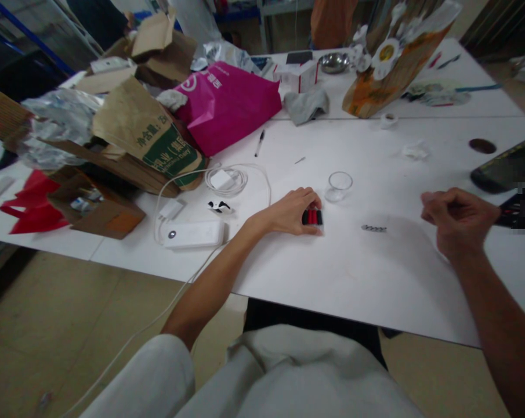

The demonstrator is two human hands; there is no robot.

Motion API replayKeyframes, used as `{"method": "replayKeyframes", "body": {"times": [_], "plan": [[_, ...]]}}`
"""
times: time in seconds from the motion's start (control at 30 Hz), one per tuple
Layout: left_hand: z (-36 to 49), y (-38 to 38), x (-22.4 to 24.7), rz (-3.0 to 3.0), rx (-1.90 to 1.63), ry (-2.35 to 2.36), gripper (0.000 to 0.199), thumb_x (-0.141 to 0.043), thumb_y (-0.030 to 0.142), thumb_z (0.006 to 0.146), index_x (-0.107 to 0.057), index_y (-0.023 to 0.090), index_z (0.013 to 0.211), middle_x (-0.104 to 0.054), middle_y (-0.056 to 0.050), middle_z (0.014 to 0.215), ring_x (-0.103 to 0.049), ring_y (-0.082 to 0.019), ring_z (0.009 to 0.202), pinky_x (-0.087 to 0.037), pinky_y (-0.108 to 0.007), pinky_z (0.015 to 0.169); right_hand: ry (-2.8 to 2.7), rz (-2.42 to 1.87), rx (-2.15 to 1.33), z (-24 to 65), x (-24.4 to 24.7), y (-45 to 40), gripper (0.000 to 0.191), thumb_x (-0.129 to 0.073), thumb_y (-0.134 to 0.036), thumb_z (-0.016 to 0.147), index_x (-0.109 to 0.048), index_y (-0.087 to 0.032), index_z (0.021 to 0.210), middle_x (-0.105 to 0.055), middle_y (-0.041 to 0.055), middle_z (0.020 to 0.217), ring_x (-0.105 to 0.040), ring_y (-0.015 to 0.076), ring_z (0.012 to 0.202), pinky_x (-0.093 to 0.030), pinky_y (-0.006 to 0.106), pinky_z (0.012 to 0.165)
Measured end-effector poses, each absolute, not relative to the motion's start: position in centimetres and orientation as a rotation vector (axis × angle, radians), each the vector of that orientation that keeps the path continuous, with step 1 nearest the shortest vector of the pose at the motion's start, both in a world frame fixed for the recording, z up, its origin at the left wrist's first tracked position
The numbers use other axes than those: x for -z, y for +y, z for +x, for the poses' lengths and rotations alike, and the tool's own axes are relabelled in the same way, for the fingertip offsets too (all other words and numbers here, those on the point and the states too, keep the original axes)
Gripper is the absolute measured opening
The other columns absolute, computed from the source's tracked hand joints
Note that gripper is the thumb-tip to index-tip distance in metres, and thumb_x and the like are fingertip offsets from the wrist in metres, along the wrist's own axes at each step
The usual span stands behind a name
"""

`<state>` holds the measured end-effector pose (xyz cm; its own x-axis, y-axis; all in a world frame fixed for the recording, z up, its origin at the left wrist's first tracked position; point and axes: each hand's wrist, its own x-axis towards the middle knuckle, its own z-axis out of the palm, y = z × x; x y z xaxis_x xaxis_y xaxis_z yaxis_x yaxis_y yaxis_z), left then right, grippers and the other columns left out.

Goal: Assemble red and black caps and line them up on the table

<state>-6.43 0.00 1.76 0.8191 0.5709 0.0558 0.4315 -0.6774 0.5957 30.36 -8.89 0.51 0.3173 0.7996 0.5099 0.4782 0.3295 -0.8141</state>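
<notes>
My left hand (294,212) is wrapped round a small clear case (313,217) with black and red pieces in it, resting on the white table (283,267). Just behind the case stands a clear round cup (339,184). Between my hands lies a small dark twisted strip (374,229). Over the table's right side, my right hand (460,220) is closed with its fingers curled in; what it holds, if anything, is too small to tell.
A white power bank (195,234), a coiled cable (226,180) and a pen (259,143) lie to the left. Behind are a pink bag (231,104) and a paper sack (151,133). A dark device (508,165) sits at the right.
</notes>
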Motion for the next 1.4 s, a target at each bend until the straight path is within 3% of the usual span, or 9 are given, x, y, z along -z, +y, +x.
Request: {"method": "replayKeyframes", "body": {"times": [0.13,0.23,0.33,0.47,0.8,1.13,1.4], "plan": [[-6.6,0.0,-2.0,2.399,-0.303,0.748,0.064,-0.093,0.06,0.083,-0.063,0.022,0.124,-0.069,-0.013,0.129,-0.064,-0.033,0.118,-0.05,-0.048,0.108,-1.776,-1.218,-0.1,27.3,-2.6,-10.0,0.038,-0.087,-0.027,0.096,-0.058,-0.023,0.072,-0.059,-0.0031,0.067,-0.049,0.012,0.057,-0.041,0.033,0.059],[-6.8,0.1,-2.2,2.394,-0.29,0.758,0.07,-0.096,0.062,0.079,-0.063,0.022,0.125,-0.069,-0.013,0.128,-0.064,-0.034,0.119,-0.05,-0.049,0.108,-2.105,-1.143,-0.197,24.0,-3.4,-10.3,0.018,-0.085,-0.032,0.099,-0.07,-0.024,0.103,-0.074,0.0029,0.093,-0.071,0.0203,0.079,-0.057,0.036,0.075],[-7.0,0.2,-2.3,2.405,-0.278,0.741,0.072,-0.097,0.062,0.078,-0.062,0.021,0.126,-0.069,-0.014,0.131,-0.064,-0.034,0.121,-0.05,-0.048,0.109,-2.299,-1.118,-0.243,21.1,-2.6,-9.9,0.035,-0.079,-0.036,0.104,-0.068,-0.024,0.135,-0.079,0.0145,0.131,-0.077,0.036,0.122,-0.063,0.054,0.105],[-7.3,0.2,-2.4,2.411,-0.25,0.749,0.07,-0.097,0.056,0.078,-0.061,0.021,0.127,-0.07,-0.013,0.13,-0.064,-0.033,0.12,-0.051,-0.047,0.108,-2.424,-1.142,-0.282,19.2,-0.8,-8.8,0.047,-0.075,-0.037,0.106,-0.063,-0.023,0.15,-0.075,0.0192,0.145,-0.073,0.0421,0.134,-0.061,0.063,0.114],[-7.2,0.2,-2.5,2.389,-0.241,0.775,0.067,-0.097,0.052,0.077,-0.062,0.024,0.126,-0.072,-0.011,0.125,-0.064,-0.034,0.118,-0.051,-0.048,0.105,-2.385,-1.126,-0.362,19.2,0.0,-7.8,0.057,-0.076,-0.037,0.104,-0.061,-0.03,0.159,-0.073,0.0172,0.15,-0.069,0.0457,0.14,-0.058,0.073,0.118],[-7.1,0.3,-2.4,2.406,-0.23,0.749,0.064,-0.098,0.054,0.077,-0.065,0.021,0.121,-0.071,-0.012,0.127,-0.065,-0.034,0.119,-0.049,-0.047,0.108,-2.308,-1.125,-0.475,19.5,0.2,-7.1,0.039,-0.077,-0.038,0.106,-0.068,-0.026,0.142,-0.076,0.0155,0.137,-0.074,0.039,0.13,-0.063,0.063,0.112],[-7.2,0.4,-2.3,2.383,-0.226,0.75,0.066,-0.097,0.059,0.077,-0.064,0.023,0.122,-0.071,-0.012,0.13,-0.066,-0.033,0.119,-0.051,-0.047,0.107,-2.246,-1.097,-0.492,18.6,0.2,-7.1,0.034,-0.079,-0.037,0.103,-0.072,-0.03,0.136,-0.077,0.012,0.128,-0.075,0.0373,0.121,-0.065,0.06,0.107]]}}
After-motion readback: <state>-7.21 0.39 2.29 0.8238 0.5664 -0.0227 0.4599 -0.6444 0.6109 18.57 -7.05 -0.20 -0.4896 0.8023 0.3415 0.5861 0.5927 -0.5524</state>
